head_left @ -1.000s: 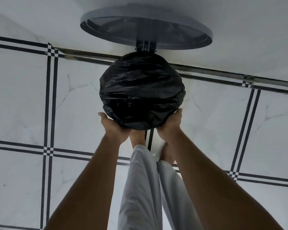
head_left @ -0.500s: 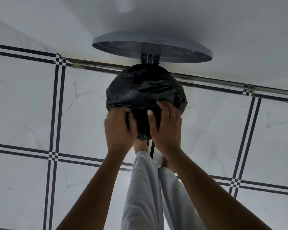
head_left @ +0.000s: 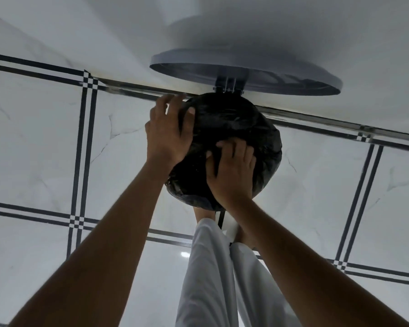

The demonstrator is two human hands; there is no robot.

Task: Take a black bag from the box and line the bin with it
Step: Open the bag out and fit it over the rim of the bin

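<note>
The black bag (head_left: 243, 121) is stretched over the round bin and hides its body and rim. The bin's grey round lid (head_left: 246, 75) stands open behind it, against the wall. My left hand (head_left: 168, 135) grips the bag at the bin's far left edge, with the thumb on top and the fingers spread over the side. On the near middle of the bag my right hand (head_left: 232, 173) presses with curled fingers bunching the plastic. No box is in view.
The bin stands on white marble floor tiles (head_left: 45, 149) with black double lines, close to a white wall (head_left: 104, 31). My white trousers (head_left: 210, 267) and bare feet (head_left: 203, 212) are just in front of the bin.
My left hand has gone from the near side of the bag up to its far left edge. The right hand stays at the near middle, its fingers curled more.
</note>
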